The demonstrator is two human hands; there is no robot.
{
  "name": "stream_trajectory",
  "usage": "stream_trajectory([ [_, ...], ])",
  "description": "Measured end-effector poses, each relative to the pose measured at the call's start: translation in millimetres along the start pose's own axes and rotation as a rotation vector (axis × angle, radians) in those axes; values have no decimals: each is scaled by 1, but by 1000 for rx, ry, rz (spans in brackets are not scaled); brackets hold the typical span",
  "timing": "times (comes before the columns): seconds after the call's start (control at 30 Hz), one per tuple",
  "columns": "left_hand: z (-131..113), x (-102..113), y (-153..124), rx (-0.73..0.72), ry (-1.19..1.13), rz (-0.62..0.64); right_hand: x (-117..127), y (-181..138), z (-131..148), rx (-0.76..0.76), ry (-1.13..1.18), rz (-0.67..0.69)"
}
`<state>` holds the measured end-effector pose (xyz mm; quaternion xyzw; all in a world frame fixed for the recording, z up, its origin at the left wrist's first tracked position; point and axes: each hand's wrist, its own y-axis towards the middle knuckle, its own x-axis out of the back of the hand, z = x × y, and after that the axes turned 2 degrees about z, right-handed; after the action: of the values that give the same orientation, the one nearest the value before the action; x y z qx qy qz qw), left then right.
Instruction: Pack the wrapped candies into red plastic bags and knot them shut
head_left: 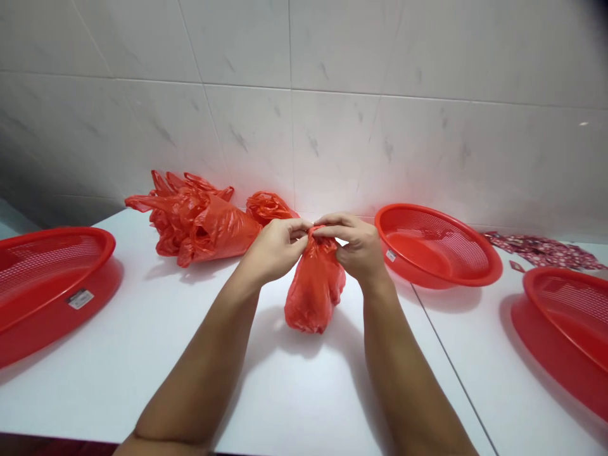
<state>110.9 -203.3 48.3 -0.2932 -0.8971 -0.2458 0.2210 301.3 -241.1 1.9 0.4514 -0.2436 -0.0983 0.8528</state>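
Observation:
My left hand (275, 247) and my right hand (358, 246) meet above the white table (156, 335), both pinching the top of a small filled red plastic bag (313, 291). The bag hangs from my fingers with its bottom close to or resting on the table. Fingers of both hands are closed on the bag's gathered neck.
A pile of loose red plastic bags (194, 221) lies at the back left against the tiled wall, with another tied red bag (266, 206) beside it. Red plastic colander baskets stand at the left (47, 278), back right (437, 244) and far right (570, 323). Patterned red packets (541, 248) lie behind.

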Motion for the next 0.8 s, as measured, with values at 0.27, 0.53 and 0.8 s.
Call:
stream_trajectory([
  [0.27,26,16,-26,234,541,-84,39,-16,-33,-517,319,427],
  [0.53,49,27,-96,427,497,-149,69,-33,-49,-920,332,459],
  [0.8,13,-27,-93,127,-19,-424,6,-11,13,-761,722,878],
])
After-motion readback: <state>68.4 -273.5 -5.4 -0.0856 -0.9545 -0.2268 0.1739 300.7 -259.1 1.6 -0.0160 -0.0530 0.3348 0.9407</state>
